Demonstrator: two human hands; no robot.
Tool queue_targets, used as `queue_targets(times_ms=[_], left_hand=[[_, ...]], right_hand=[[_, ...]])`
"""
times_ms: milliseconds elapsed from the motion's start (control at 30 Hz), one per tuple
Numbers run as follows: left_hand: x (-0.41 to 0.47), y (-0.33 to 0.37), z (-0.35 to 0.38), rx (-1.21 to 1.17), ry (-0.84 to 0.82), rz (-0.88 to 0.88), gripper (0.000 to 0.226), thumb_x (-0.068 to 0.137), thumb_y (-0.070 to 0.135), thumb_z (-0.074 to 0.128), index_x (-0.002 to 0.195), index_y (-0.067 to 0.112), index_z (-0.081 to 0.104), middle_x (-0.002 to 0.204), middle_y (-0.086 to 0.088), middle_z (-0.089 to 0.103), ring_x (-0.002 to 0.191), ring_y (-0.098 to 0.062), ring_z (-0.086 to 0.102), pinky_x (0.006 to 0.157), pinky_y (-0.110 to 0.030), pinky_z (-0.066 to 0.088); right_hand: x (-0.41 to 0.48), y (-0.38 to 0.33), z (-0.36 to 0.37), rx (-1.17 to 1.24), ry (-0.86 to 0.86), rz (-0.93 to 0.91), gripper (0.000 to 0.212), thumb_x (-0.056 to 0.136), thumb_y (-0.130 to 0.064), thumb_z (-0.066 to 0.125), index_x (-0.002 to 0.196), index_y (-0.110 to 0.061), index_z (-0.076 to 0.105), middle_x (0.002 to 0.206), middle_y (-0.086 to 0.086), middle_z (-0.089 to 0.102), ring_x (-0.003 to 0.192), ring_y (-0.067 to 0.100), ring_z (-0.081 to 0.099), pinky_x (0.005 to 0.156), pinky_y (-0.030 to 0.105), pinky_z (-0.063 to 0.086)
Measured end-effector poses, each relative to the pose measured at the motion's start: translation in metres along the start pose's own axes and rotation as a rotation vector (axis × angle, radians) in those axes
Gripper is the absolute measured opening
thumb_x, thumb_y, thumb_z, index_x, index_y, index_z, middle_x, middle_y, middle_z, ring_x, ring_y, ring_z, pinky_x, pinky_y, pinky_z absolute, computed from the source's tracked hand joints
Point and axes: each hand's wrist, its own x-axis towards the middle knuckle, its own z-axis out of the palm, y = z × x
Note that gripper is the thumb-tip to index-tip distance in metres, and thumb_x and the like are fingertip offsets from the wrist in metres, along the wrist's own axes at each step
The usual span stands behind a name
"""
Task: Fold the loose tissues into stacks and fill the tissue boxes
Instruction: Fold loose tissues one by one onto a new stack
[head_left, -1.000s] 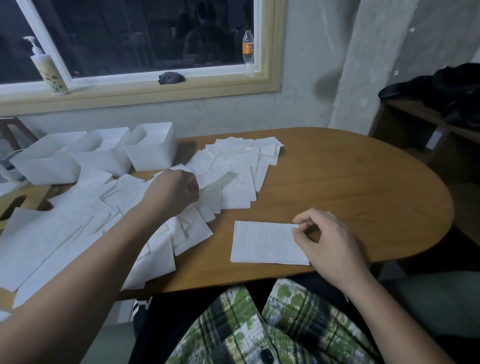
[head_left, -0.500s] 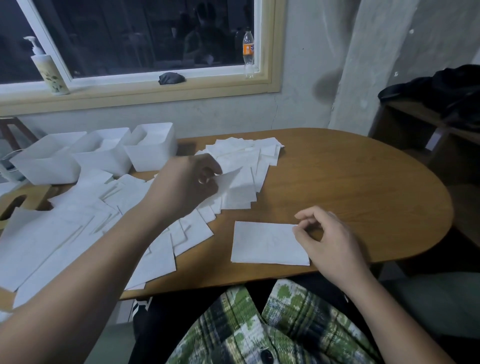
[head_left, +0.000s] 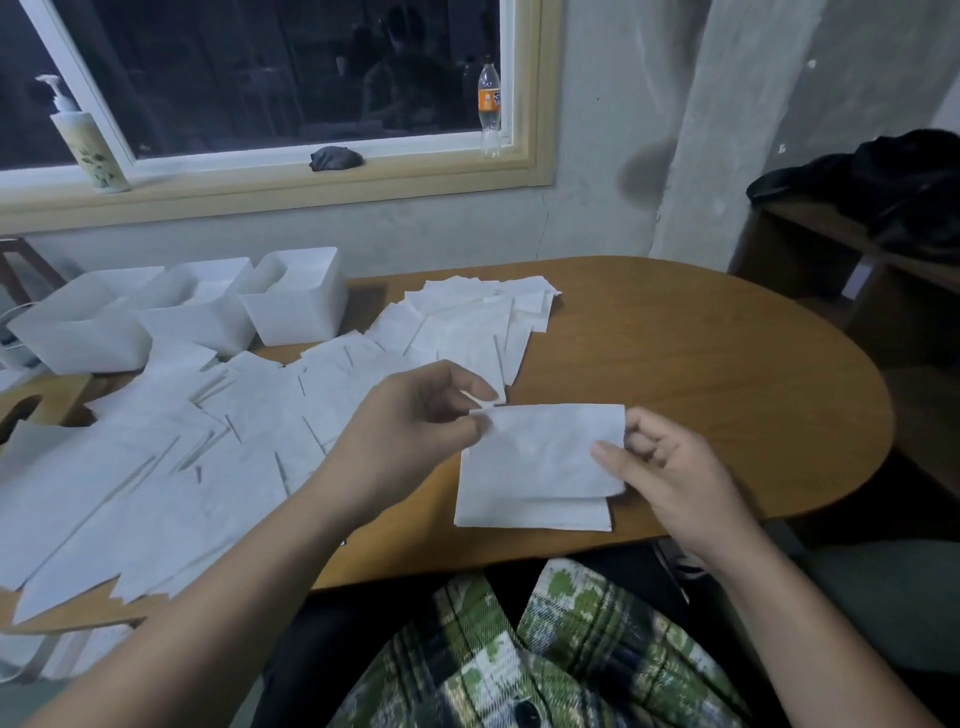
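At the near edge of the oval wooden worktop (head_left: 727, 374): early stage, only one small stack of folded white tissues (head_left: 530, 514) built.
Most loose white tissues (head_left: 208, 467) lay spread at left; three white plastic tissue boxes (head_left: 296, 306) behind, fill unclear. Left hand (head_left: 415, 415) pinched the upper-left corner of a white rectangular tissue sheet (head_left: 545, 452), right hand (head_left: 670, 467) pinched its right edge, just above the stack.

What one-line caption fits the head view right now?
Left hand and right hand pinch a tissue over the folded stack; loose tissues and three white boxes lie to the left.
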Motion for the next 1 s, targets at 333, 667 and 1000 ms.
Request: queue_targets(times_ms=[333,667,1000], left_hand=[[0.014,-0.032,0.005,0.089,-0.05,-0.154,0.018,0.099,0.028,0.075,0.084,0.021,0.082,0.067,-0.002,0.073,0.058,-0.002,0.059,0.065,-0.021,0.044],[0.036,-0.057,0.015,0.372,-0.1,-0.123,0.01,0.095,0.038,0.079,0.085,0.035,0.08,0.085,0.018,0.077,0.086,-0.002,0.069,0.071,-0.019,0.048],[0.05,-0.065,0.01,0.543,-0.006,0.01,0.007,0.093,0.031,0.079,0.087,0.033,0.075,0.084,0.016,0.072,0.083,-0.009,0.067,0.069,-0.025,0.055]], right_hand=[[0.0,0.003,-0.007,-0.073,-0.045,0.015,0.046,0.092,-0.02,0.081,0.133,-0.027,0.062,0.067,0.005,0.055,0.058,0.01,0.043,0.064,0.015,0.036],[0.0,0.008,0.005,-0.419,0.018,-0.034,0.048,0.091,-0.01,0.079,0.125,-0.038,0.06,0.061,-0.002,0.054,0.058,0.01,0.049,0.067,0.024,0.04],[-0.001,0.003,0.011,-0.524,0.081,-0.085,0.041,0.091,-0.011,0.079,0.12,-0.035,0.062,0.061,0.0,0.056,0.057,0.007,0.048,0.061,0.015,0.039]])
